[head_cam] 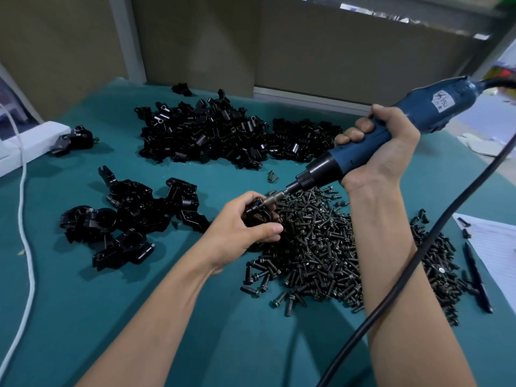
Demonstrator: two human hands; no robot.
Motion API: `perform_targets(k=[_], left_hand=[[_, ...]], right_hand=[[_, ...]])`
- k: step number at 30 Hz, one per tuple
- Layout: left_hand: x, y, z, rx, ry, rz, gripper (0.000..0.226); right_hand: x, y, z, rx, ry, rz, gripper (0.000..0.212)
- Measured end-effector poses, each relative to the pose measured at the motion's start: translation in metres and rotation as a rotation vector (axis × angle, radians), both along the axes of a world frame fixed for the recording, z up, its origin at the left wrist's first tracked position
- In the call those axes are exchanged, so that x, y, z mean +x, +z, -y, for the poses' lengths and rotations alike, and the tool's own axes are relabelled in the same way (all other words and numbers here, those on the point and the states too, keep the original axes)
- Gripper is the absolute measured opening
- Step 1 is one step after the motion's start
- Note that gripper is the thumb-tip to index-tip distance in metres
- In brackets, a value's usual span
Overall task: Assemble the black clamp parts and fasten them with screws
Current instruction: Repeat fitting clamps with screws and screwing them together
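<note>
My left hand (240, 227) grips a black clamp (258, 215) just above the table, at the near edge of the screw pile. My right hand (382, 143) holds a blue electric screwdriver (391, 132) tilted down to the left. Its metal bit (275, 197) meets a screw at the top of the clamp. A wide heap of dark screws (321, 247) lies under and around my right forearm. Loose black clamp parts (223, 132) are piled at the back. Several joined clamps (131, 216) lie to the left of my left hand.
The table has a teal mat (195, 317). A black power cable (418, 261) runs from the screwdriver down across my right arm. A white cord (23, 219) and white box (30, 143) are at the left. A paper sheet (497, 247) and black pen (477, 277) lie at the right.
</note>
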State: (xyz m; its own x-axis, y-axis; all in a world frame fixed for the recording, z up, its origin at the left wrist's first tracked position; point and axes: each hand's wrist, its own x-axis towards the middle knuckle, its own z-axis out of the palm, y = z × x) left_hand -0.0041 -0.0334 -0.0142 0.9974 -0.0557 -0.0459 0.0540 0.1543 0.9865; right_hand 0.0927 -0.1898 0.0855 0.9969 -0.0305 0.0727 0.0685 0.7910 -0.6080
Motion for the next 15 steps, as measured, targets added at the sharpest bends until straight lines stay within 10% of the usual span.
perform_targets(k=[15], left_hand=[[-0.0005, -0.0006, -0.0004, -0.052, -0.021, -0.011, 0.025]], right_hand=[[0.0010, -0.0026, -0.0037, 0.005, 0.005, -0.021, 0.026]])
